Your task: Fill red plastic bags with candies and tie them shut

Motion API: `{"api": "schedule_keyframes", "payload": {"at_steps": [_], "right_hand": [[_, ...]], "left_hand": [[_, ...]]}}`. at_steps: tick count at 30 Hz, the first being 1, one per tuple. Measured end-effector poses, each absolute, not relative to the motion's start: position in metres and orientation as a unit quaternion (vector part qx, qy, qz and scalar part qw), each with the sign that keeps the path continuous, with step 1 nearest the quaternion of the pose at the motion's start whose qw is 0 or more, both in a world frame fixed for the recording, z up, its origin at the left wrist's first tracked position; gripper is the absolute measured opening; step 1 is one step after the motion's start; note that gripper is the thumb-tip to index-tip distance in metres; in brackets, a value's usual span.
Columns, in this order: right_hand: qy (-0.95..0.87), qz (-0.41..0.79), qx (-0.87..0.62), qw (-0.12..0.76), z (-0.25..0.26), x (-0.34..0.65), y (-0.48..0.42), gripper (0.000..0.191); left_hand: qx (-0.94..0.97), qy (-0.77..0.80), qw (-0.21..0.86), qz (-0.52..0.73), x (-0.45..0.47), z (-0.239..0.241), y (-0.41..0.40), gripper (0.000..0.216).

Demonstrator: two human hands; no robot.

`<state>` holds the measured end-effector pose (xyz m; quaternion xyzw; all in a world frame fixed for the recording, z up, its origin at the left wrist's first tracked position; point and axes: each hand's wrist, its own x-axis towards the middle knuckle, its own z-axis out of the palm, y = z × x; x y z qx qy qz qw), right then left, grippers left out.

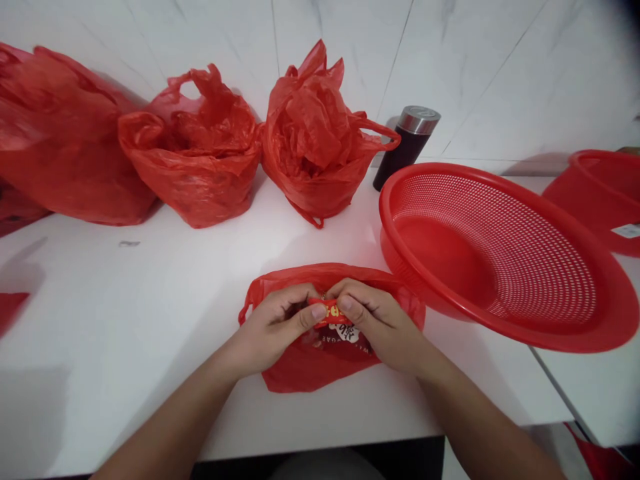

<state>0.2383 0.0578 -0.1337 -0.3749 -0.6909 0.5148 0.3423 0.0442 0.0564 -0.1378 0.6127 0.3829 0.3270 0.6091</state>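
Between my hands is a small printed packet (334,313), red along its top with yellow marks and a white patch with dark characters lower down. My left hand (287,320) pinches its top edge on the left, thumb in front and fingers behind. On the other side my right hand (377,317) grips the same edge, its thumb pressed against the front. Both hands are over an open red plastic bag (320,373) lying on the white table (125,320). Part of the packet is hidden by my fingers, and what else lies inside the bag is hard to make out.
A red perforated basket (440,267) stands close on the right, touching or nearly touching the bag. Along the wall are a stuffed red bag (320,147), an open red bag (195,173), a larger red bag (65,147) and a dark flask (406,143). Another red container (595,193) is at far right.
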Motion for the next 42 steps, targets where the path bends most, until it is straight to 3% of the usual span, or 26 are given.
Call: {"api": "schedule_keyframes", "payload": {"at_steps": [14, 19, 24, 29, 34, 39, 42], "right_hand": [[-0.66, 0.549, -0.395, 0.326, -0.133, 0.238, 0.056, 0.038], [-0.605, 0.495, -0.425, 0.456, -0.135, 0.24, 0.061, 0.021], [-0.579, 0.485, -0.394, 0.524, -0.134, 0.242, 0.063, 0.008], [-0.587, 0.507, -0.351, 0.525, -0.138, 0.241, 0.06, 0.011], [-0.637, 0.446, -0.339, 0.529, -0.143, 0.238, 0.054, 0.025], [-0.694, 0.43, -0.352, 0.458, -0.145, 0.235, 0.052, 0.043], [-0.691, 0.445, -0.375, 0.429, -0.146, 0.234, 0.054, 0.035]], "left_hand": [[0.61, 0.378, 0.615, 0.327, 0.041, -0.14, 0.059, 0.03], [0.563, 0.45, 0.591, 0.361, 0.031, -0.135, 0.062, 0.039], [0.614, 0.428, 0.612, 0.257, 0.032, -0.133, 0.063, 0.04], [0.63, 0.465, 0.546, 0.3, 0.039, -0.138, 0.065, 0.036], [0.607, 0.387, 0.623, 0.304, 0.042, -0.137, 0.06, 0.027], [0.549, 0.388, 0.658, 0.34, 0.046, -0.139, 0.058, 0.019], [0.552, 0.423, 0.62, 0.363, 0.044, -0.139, 0.06, 0.021]]}}
